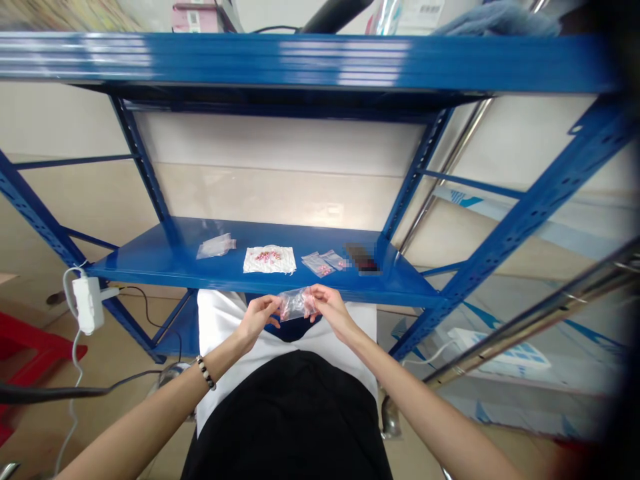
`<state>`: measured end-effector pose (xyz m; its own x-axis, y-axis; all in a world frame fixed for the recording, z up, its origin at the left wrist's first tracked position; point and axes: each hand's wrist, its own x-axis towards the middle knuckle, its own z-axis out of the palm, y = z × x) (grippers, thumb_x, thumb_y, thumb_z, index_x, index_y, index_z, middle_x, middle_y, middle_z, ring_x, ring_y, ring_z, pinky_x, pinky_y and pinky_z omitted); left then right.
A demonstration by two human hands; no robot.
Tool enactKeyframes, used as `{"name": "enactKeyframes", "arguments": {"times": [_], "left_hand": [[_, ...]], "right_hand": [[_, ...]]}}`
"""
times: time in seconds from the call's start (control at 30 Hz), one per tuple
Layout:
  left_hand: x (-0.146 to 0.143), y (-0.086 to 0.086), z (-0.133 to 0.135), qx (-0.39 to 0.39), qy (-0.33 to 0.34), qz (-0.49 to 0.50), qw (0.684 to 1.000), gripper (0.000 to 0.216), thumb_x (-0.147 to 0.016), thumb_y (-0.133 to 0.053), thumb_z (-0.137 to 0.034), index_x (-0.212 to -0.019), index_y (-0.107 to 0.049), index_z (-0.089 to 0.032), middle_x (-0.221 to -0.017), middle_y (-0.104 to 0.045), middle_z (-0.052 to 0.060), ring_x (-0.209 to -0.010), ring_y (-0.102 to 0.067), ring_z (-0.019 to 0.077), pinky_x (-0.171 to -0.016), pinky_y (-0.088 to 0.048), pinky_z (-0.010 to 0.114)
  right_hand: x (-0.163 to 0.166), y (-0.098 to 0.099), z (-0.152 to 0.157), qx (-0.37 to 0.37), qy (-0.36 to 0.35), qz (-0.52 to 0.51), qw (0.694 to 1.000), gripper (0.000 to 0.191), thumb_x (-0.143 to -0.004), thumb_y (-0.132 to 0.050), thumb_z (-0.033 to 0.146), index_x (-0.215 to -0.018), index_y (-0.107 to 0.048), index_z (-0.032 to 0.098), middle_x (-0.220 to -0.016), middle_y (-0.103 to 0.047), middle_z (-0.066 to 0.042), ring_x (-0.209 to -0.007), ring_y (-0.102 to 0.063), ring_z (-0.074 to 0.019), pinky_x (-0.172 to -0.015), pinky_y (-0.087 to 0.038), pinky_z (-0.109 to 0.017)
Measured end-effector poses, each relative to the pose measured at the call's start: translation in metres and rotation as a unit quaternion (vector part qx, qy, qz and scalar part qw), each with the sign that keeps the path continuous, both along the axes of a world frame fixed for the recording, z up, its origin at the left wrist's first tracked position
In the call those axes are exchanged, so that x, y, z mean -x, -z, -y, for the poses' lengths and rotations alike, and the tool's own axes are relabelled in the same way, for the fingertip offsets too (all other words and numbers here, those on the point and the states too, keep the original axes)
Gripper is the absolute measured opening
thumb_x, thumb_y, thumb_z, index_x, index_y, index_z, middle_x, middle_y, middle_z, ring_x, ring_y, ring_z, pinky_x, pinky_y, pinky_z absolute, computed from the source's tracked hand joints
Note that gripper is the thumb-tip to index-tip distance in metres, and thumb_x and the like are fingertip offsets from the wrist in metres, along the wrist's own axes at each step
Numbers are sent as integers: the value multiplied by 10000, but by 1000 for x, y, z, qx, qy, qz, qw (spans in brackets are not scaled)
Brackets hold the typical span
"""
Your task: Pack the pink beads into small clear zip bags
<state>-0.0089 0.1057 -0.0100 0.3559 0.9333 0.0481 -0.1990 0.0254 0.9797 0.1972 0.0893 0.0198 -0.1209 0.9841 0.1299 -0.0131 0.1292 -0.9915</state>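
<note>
A clear plastic bag is stretched between my two hands, above my lap and in front of the shelf edge. My left hand pinches its left end, and my right hand grips the right end. Whether anything lies inside the bag I cannot tell. Beyond it, small pink and reddish pieces lie on a white cloth or tissue. To the right are two small clear bags with pink pieces in them, one nearer and one behind.
Flat clear bags lie on the blue shelf at the left. A blurred-out dark object is at the right. An upper blue shelf beam crosses overhead. A white power strip hangs by the left post.
</note>
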Motion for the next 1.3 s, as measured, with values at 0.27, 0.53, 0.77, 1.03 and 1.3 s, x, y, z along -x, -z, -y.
{"name": "enactKeyframes", "arguments": {"times": [0.27, 0.53, 0.77, 1.03, 1.3], "left_hand": [[9, -7, -4, -17, -41, 72, 996, 322, -783, -694, -448, -820, -618, -137, -710, -590, 8, -670, -613, 126, -621, -533, 256], [46, -41, -79, -63, -178, 57, 980, 344, -771, -648, -474, -873, -533, -166, -731, -603, 15, -670, -686, 181, -492, -521, 235], [73, -42, -141, -31, -233, -29, 971, 186, -814, -622, -290, -877, -527, -142, -681, -603, 21, -658, -702, 175, -509, -548, 223], [78, -58, -190, -36, -168, -161, 972, 163, -780, -677, -266, -799, -588, -131, -681, -662, 70, -614, -692, 169, -447, -488, 170], [74, -91, -204, -100, -129, -306, 938, 156, -774, -686, -250, -783, -620, -108, -626, -677, 69, -531, -652, 138, -434, -457, 163]], "right_hand": [[3, -8, 19, -28, 36, -8, 999, 418, -807, -649, 516, -1065, -611, 189, -674, -676, -20, -444, -596, -148, -424, -481, -259], [1, -16, 14, -26, 28, -26, 999, 402, -893, -513, 541, -1115, -531, 206, -585, -618, 17, -413, -578, -148, -374, -413, -220], [3, -12, 26, -51, 96, -36, 993, 362, -904, -512, 487, -1157, -455, 235, -553, -583, 60, -395, -549, -138, -363, -396, -205], [6, -7, 21, -30, 72, -31, 996, 315, -904, -508, 426, -1148, -455, 234, -549, -567, 70, -388, -536, -128, -368, -387, -201], [8, -1, 22, -11, 61, -34, 997, 257, -882, -490, 357, -1103, -477, 228, -547, -564, 70, -391, -536, -124, -373, -392, -199]]}}
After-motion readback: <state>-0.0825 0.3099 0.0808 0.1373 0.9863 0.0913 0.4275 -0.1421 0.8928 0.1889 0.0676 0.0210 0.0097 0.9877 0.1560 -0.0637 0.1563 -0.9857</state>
